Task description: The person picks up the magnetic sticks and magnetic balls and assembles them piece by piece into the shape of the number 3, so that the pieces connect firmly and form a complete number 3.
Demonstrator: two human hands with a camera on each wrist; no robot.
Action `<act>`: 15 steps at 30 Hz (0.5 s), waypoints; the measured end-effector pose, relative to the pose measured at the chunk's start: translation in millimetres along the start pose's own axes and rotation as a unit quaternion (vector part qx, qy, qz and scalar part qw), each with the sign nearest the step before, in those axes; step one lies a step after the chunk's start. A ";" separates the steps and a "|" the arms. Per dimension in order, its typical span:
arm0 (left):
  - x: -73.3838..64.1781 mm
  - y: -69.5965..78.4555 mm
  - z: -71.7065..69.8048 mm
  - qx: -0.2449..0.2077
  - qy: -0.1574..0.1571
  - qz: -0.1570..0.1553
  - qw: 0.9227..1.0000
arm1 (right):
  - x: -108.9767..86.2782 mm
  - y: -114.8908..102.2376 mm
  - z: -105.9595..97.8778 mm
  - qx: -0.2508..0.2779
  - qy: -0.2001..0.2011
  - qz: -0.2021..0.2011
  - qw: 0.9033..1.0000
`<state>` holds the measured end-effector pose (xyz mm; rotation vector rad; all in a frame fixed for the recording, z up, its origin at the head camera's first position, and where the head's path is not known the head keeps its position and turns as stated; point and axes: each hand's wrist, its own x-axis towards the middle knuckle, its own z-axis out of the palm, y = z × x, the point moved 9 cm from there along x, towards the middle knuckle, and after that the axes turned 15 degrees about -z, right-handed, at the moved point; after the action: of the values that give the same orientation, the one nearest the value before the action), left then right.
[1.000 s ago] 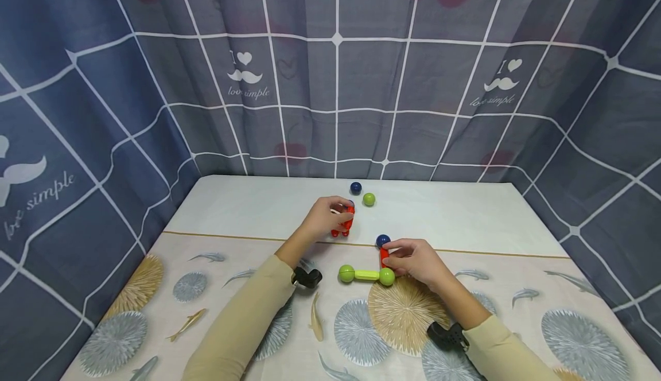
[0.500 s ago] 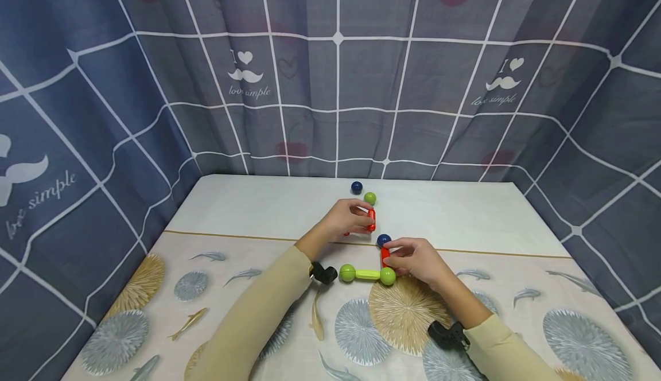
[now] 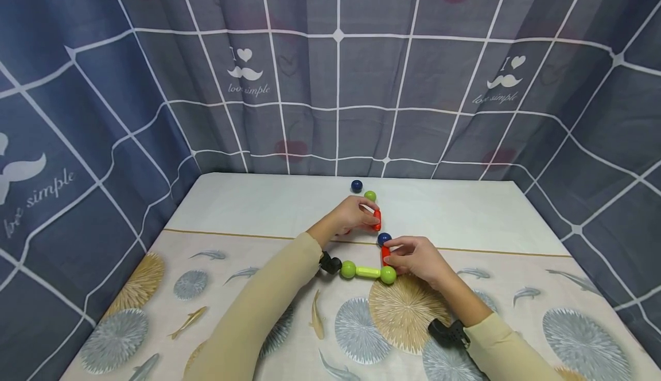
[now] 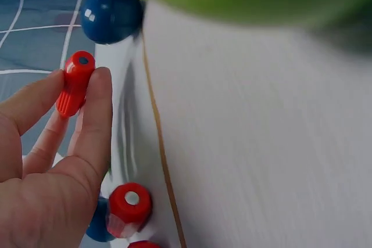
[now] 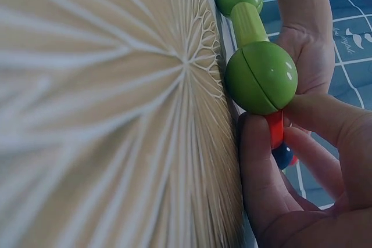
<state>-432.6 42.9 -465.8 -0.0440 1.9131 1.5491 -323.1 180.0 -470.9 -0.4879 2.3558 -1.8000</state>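
In my left hand [image 3: 353, 213], thumb and fingers pinch a short red rod [image 4: 75, 83] with a small dark disc in its end. It is held just above a navy-blue ball [image 3: 384, 239], apart from it in the left wrist view. My right hand [image 3: 417, 260] pinches another red rod [image 3: 385, 256], which joins that blue ball to a green ball [image 5: 261, 78]. From the green ball a light-green rod [image 3: 368, 272] runs left to a second green ball [image 3: 348, 269]. Together they form an L shape lying on the patterned cloth.
Behind the left hand lie a loose navy ball [image 3: 357, 186] and a smaller-looking green ball [image 3: 370, 196]. Under the left hand, further red rods [image 4: 129, 210] and a blue ball [image 4: 100, 220] rest on the white surface [image 3: 454, 214]. A grid-patterned curtain [image 3: 310, 82] encloses the table.
My left hand has lifted a red rod from the red group and carried it right, close to the blue ball. The right hand stays in place on its rod.
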 end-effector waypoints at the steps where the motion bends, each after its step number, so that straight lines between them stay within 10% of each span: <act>1: 1.2 -0.3 0.0 0.005 -0.002 -0.004 1.000 | 0.1 -0.2 0.0 0.000 -0.001 -0.001 1.000; 15: 6.5 3.0 3.1 0.010 -0.018 -0.032 0.999 | 1.9 4.1 -0.9 -0.004 -0.002 0.005 1.000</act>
<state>-437.5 48.9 -466.7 -0.0690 1.8811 1.4790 -325.9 181.1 -474.4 -0.4797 2.3603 -1.7845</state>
